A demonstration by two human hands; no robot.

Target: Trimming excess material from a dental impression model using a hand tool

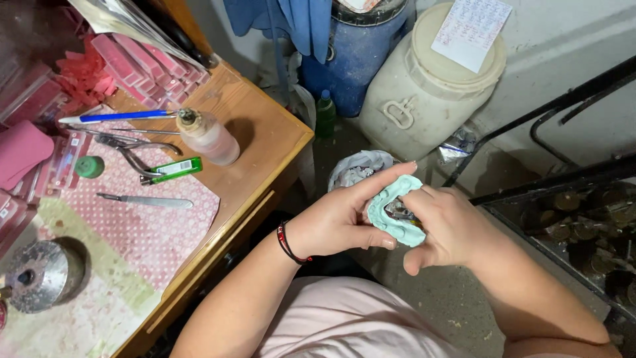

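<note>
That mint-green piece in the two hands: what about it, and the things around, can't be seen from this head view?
- Mint-green mould: its underside and far end are covered by the left hand and right hand.
- Dark metal part in its hollow: too small, partly under the right fingers.
- Blue barrel: top cut off by the frame edge.
- Round metal tin: blurred near the left edge.

Soft, fairly dim indoor light falls from above, leaving the wooden table (265, 132) evenly lit with short shadows beside the bottle (209, 138), while the left edge goes blurry and the right corner sinks dark.
</note>
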